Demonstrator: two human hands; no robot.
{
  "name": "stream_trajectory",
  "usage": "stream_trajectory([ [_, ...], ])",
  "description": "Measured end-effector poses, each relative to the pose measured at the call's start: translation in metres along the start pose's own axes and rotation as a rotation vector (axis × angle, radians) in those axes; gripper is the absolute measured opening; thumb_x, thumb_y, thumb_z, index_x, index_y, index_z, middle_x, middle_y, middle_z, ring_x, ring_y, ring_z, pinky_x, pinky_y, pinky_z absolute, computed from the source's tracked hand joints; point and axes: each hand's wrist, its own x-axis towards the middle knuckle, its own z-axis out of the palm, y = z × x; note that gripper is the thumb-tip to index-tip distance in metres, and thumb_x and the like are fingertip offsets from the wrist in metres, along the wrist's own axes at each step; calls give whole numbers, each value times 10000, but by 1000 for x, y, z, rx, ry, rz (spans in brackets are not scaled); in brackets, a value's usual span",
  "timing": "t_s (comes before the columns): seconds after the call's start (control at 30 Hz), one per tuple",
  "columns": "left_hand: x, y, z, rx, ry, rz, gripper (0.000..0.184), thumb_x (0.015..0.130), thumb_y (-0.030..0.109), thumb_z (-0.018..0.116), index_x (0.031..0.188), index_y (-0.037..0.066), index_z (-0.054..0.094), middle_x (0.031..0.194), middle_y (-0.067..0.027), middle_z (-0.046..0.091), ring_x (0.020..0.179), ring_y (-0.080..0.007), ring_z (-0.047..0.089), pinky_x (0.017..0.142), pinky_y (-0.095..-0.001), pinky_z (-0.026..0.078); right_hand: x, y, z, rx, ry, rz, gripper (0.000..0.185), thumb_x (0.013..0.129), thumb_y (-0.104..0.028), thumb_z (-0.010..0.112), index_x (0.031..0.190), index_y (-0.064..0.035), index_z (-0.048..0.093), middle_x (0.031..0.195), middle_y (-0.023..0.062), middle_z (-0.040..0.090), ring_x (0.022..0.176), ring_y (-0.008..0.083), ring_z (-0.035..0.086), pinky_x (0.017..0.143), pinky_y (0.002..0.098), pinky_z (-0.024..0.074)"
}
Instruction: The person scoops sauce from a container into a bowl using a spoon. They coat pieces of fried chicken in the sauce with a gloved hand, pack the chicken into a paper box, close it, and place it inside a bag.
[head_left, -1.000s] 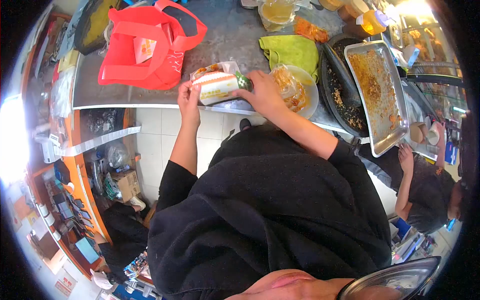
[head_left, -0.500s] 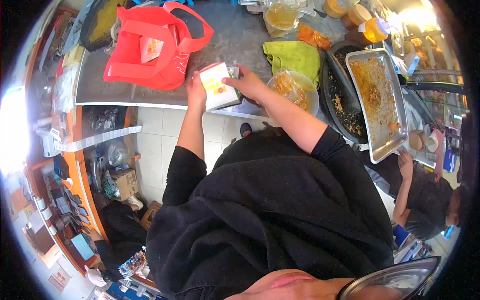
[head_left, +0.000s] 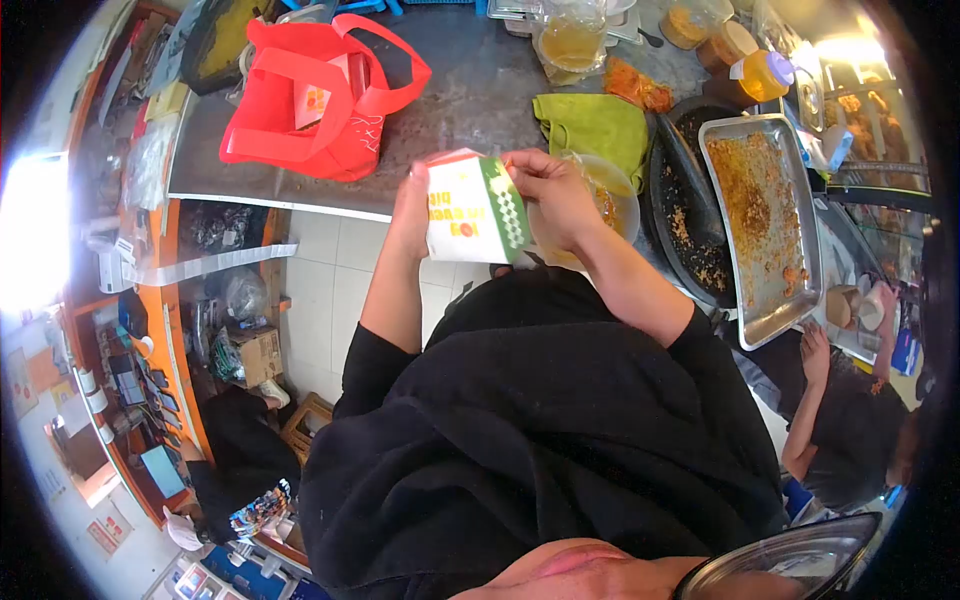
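Note:
My left hand (head_left: 408,215) is wrapped round the left side of a white paper food box (head_left: 462,215) with red and yellow lettering and a green checked side. At the box's upper right corner, the fingers of my right hand (head_left: 562,203) are bent and pinch its top edge. The box is held up in front of the table's near edge, its printed face towards me. Its inside is hidden from view. A red tote bag (head_left: 345,150) with looped handles stands on the table beyond my left hand, a similar printed box (head_left: 312,103) inside it.
Right of my hands are a bowl (head_left: 625,205), a green cloth (head_left: 600,130), a black pan (head_left: 690,225) with crumbs and a metal tray (head_left: 750,325) of crumbs. A co-worker's hand (head_left: 815,352) shows at the right. Shelves (head_left: 170,350) stand at the left.
Both hands have brought the box towards me, off the table edge, and turned it so its green side shows. My right hand has shifted from its face to its top corner.

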Motion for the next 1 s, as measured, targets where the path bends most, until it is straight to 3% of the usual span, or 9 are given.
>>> stream_trajectory([
  [0.07,-12,2,9,117,-57,99,525,835,328,623,1207,-18,492,1028,-136,636,936,-201,628,816,-321,520,-1,-4,-9,-134,-111,-24,157,838,-30,609,985,-15,663,915,-2,601,797,101,583,718,222,464],
  [0.2,-20,11,25,205,-3,211,498,706,80,762,1148,-14,553,1052,-122,635,908,-152,615,793,-289,510,-10,-31,-13,-467,-201,-141,239,807,24,618,1044,-7,637,948,25,613,827,108,599,751,233,476],
  [0.4,-46,18,49,324,230,413,522,696,60,773,1152,-18,533,976,-110,635,884,-152,614,766,-278,507,-22,-54,-9,96,-290,32,582,784,0,651,1308,-58,406,1079,95,572,955,145,567,841,274,456],
  [0.5,-58,19,61,366,307,485,612,689,65,781,1216,-7,478,943,-99,627,879,-155,614,773,-277,502,-29,-47,-12,91,-392,-64,772,749,-24,698,1368,-87,242,1137,124,540,1028,181,535,878,309,438],
  [0.6,-66,21,57,424,314,568,735,675,66,788,1293,2,395,960,-114,617,908,-165,608,809,-294,492,-42,-45,11,-286,-378,-118,865,709,-30,736,1367,-98,178,1145,142,528,1034,196,531,877,321,437],
  [0.73,-80,53,36,188,185,599,882,656,113,797,1364,-5,283,1010,-122,587,949,-188,595,827,-306,479,-34,-42,52,-159,-433,-196,838,689,-10,740,1341,-91,219,1132,141,529,1018,179,536,867,322,438],
  [0.83,-88,73,-16,330,155,538,906,657,136,795,1372,-3,257,986,-110,584,939,-190,595,807,-292,477,-20,-32,91,-235,-475,-291,829,688,-10,741,1334,-80,227,1135,144,530,1024,183,538,889,334,430],
  [0.97,-101,99,-73,268,187,733,963,640,220,818,1369,-21,236,913,-105,591,848,-175,608,743,-265,483,-7,-21,148,-264,-679,-346,858,719,-72,752,1361,-60,183,1218,185,480,1149,251,487,968,362,382],
  [1.0,-100,115,-102,281,208,752,976,634,236,824,1367,-25,236,901,-105,593,828,-173,610,729,-262,484,7,-8,170,-204,-738,-355,771,816,-171,682,1387,-52,179,1278,197,439,1233,264,417,1006,361,343],
])
